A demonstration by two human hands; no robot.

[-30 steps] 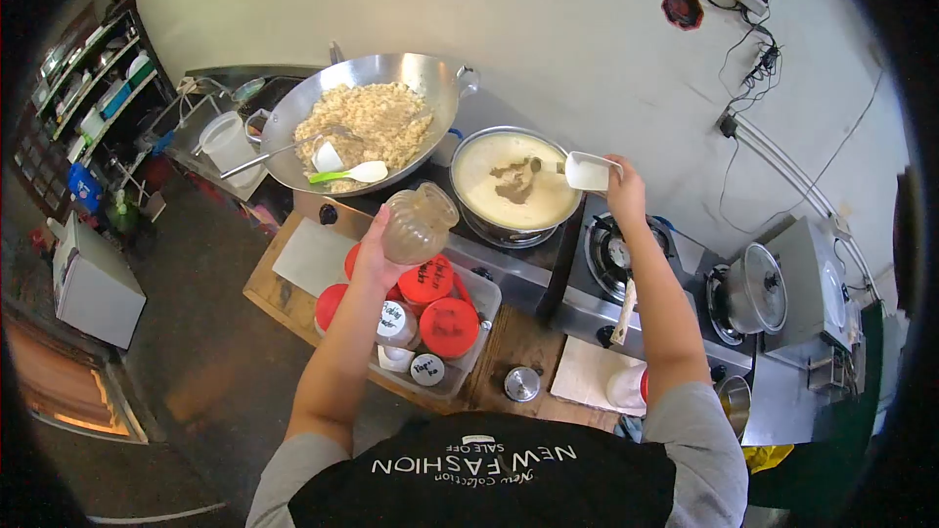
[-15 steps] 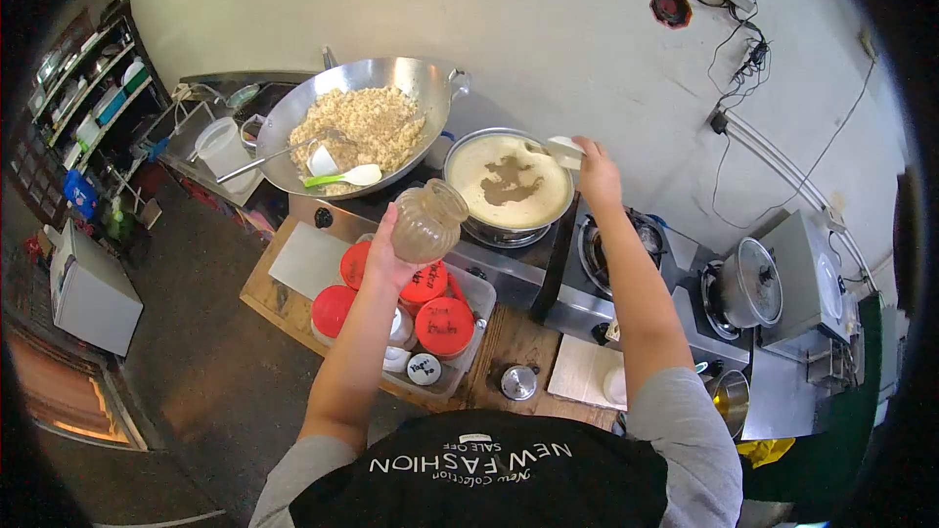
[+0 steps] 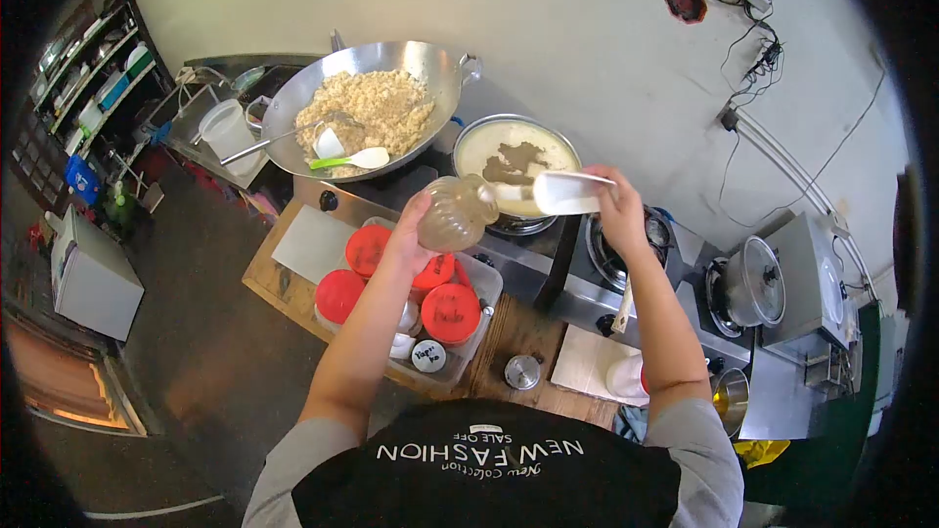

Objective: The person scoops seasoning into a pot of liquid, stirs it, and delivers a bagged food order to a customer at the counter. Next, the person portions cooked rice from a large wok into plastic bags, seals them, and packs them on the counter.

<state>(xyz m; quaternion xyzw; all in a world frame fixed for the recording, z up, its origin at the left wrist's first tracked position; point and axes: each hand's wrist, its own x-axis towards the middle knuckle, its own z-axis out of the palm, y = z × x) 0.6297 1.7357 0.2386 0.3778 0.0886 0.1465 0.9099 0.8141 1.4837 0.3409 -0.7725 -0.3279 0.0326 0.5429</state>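
Watching the hands: what has just shifted?
Jar and scoop. The glass jar (image 3: 456, 216) has tipped over, mouth towards the white scoop (image 3: 567, 193), which has come in from the pot's far edge. They are close now, above the near side of the pot (image 3: 477, 145); whether they touch, cannot tell.
And the grip on each side?
Left hand (image 3: 411, 235) clamped around the jar; right hand (image 3: 620, 212) closed on the scoop.
Counts?
One jar, one scoop. One pot, pale contents with a brown patch. One wok (image 3: 281, 124), a crumbly heap (image 3: 377, 103) in it, with one white cup (image 3: 328, 144), one green-and-white spatula (image 3: 364, 158) and one long-handled utensil (image 3: 259, 149). In the plastic bin (image 3: 494, 286), four red lids (image 3: 451, 313) and at least one white lid (image 3: 428, 356). On the table (image 3: 504, 342), one metal lid (image 3: 522, 373); right of it, one white container (image 3: 625, 376)
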